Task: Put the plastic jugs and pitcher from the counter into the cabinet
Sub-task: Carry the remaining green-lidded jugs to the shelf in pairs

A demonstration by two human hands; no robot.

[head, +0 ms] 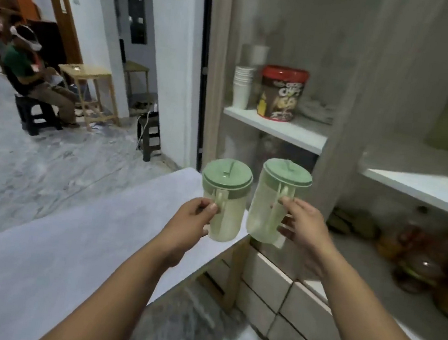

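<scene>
The open cabinet (346, 105) fills the right half of the view, with drawers below it; the white counter (73, 241) runs from the near left toward the cabinet's left edge. Inside the cabinet, a white shelf (279, 127) at the far left carries a stack of white cups (242, 87) and, just beside it on the right, a red-lidded brown tub (281, 93). A 2nd shelf (423, 188) lies farther right, and below it blurred brownish items, not identifiable, occupy the cabinet floor.

2 translucent green plastic jugs with green lids are held in the air between counter end and cabinet front. The left jug (224, 201) is gripped at its handle by the left hand (192, 221), fingers curled closed around it, above the counter's far corner. The right jug (278, 202), tilted slightly, is held likewise by the right hand (304, 227), closed around its handle, in front of the cabinet opening. The 2 jugs are near each other but apart.

The step in hand is judged to be transport: both jugs are lifted, neither yet set down. The next move calls for each jug to be carried forward into a free patch of shelf, kept clear of cups and tub, and released upright. No pitcher is visible.
</scene>
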